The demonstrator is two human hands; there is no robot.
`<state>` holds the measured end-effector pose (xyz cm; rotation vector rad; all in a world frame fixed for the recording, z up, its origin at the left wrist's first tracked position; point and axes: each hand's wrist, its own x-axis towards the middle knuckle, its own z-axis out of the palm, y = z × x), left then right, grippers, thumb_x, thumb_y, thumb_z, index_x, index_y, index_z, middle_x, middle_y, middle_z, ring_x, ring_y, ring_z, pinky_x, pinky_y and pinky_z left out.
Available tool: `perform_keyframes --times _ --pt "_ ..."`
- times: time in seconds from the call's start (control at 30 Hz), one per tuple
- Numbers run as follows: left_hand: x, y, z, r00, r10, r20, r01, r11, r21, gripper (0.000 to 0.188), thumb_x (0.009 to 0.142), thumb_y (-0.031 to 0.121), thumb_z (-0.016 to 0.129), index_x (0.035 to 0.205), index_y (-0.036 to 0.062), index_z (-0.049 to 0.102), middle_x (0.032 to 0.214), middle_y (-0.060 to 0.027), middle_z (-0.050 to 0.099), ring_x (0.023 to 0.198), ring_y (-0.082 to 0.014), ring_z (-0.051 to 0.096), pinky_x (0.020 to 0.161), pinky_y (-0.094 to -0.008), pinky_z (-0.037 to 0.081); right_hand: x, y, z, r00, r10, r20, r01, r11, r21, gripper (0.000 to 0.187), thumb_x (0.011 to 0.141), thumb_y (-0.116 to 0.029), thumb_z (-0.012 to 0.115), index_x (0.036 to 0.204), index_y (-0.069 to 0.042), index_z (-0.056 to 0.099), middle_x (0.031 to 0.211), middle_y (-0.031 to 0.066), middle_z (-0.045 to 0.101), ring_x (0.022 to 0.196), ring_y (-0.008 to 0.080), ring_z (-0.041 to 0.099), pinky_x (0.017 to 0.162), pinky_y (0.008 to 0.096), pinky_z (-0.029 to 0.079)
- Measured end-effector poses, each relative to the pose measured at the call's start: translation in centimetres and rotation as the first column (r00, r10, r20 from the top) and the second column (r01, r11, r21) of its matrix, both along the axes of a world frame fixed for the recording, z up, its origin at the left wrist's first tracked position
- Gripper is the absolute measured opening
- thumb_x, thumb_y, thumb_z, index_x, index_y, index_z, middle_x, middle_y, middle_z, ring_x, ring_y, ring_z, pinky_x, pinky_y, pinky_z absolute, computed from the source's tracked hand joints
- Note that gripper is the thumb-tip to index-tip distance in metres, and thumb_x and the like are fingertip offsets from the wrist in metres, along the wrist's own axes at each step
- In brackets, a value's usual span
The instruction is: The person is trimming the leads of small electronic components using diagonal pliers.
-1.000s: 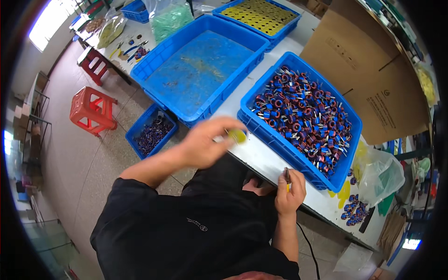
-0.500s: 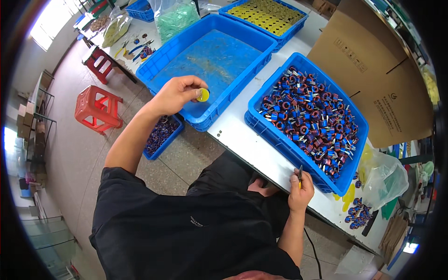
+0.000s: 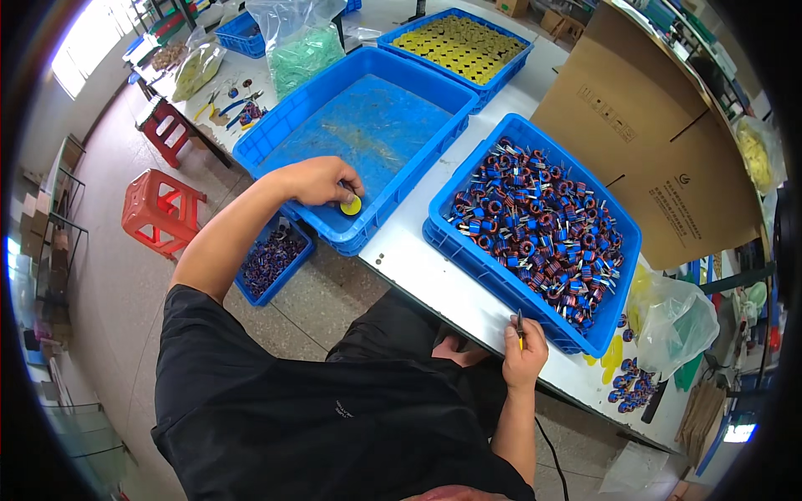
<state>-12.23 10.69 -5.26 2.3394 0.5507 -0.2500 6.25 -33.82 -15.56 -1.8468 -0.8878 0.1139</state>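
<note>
My left hand [image 3: 322, 182] is inside the near corner of a wide blue crate [image 3: 422, 179], low over its scuffed floor. Its fingers are closed on a small round yellow disc [image 3: 351, 206]; what lies behind the disc is hidden by the fingers. At the table's front edge, my right hand [image 3: 526, 361] is wrapped round pliers [image 3: 520, 324] with dark jaws and a bit of yellow handle showing. Just beyond that hand stands a second blue crate [image 3: 510, 274], heaped with copper-and-blue wound toroid coils [image 3: 543, 234].
Behind is a blue crate [image 3: 520, 65] with rows of yellow discs. A cardboard sheet [image 3: 635, 142] leans at the right, near a clear plastic bag [image 3: 681, 326] and loose coils [image 3: 632, 386]. On the floor are a crate of coils [image 3: 271, 263] and a red stool [image 3: 159, 209].
My left hand has lowered the yellow disc toward the crate floor. My right hand still grips the pliers. The whole view has shifted slightly.
</note>
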Motion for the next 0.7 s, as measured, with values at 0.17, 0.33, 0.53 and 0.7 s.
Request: perform_keyframes --times 0.17,0.33,0.53,0.7 --pt "0.4 0.8 -1.5 0.995 0.056 -0.082 -0.069 0.983 -0.169 0.024 0.091 0.004 0.071 0.114 -0.0021 0.074 0.099 -0.008 0.076 0.078 -0.0151 0.067 0.076 -0.0273 0.057 -0.4 0.2 0.6 1.0 -0.009 0.009 0.01 0.998 -0.069 0.022 0.088 -0.004 0.069 0.107 0.007 0.07 0.1 0.0145 0.07 0.083 0.0245 0.064 0.078 0.0314 0.052" --pt "0.6 0.5 -1.2 0.991 -0.012 -0.132 -0.023 0.964 -0.263 0.024 0.091 0.004 0.071 0.113 -0.0024 0.074 0.093 -0.0071 0.076 0.07 -0.0157 0.067 0.072 -0.0276 0.058 0.0 0.1 0.4 0.999 -0.022 -0.027 0.019 0.996 -0.089 0.022 0.091 -0.006 0.067 0.109 0.006 0.07 0.105 0.0132 0.069 0.092 0.0244 0.064 0.086 0.0306 0.05" --pt "0.4 0.1 -1.0 0.98 -0.089 -0.18 0.04 0.965 -0.261 0.013 0.089 0.006 0.071 0.099 -0.0004 0.075 0.082 -0.0054 0.073 0.064 -0.0144 0.062 0.067 -0.0282 0.054 0.0 -0.1 0.1 0.998 -0.043 -0.041 0.04 0.996 -0.078 0.021 0.091 -0.006 0.067 0.108 0.006 0.07 0.106 0.0127 0.069 0.093 0.024 0.063 0.087 0.0304 0.05" --pt "1.1 0.2 -0.8 0.916 -0.341 -0.209 0.306 0.934 -0.185 0.008 0.082 0.01 0.071 0.082 0.0017 0.073 0.067 -0.0014 0.065 0.059 -0.0151 0.053 0.062 -0.0321 0.046 0.0 -0.2 0.0 0.998 -0.056 0.001 0.055 0.995 -0.078 0.02 0.09 -0.005 0.068 0.107 0.006 0.07 0.106 0.0124 0.07 0.09 0.023 0.064 0.084 0.0296 0.05"
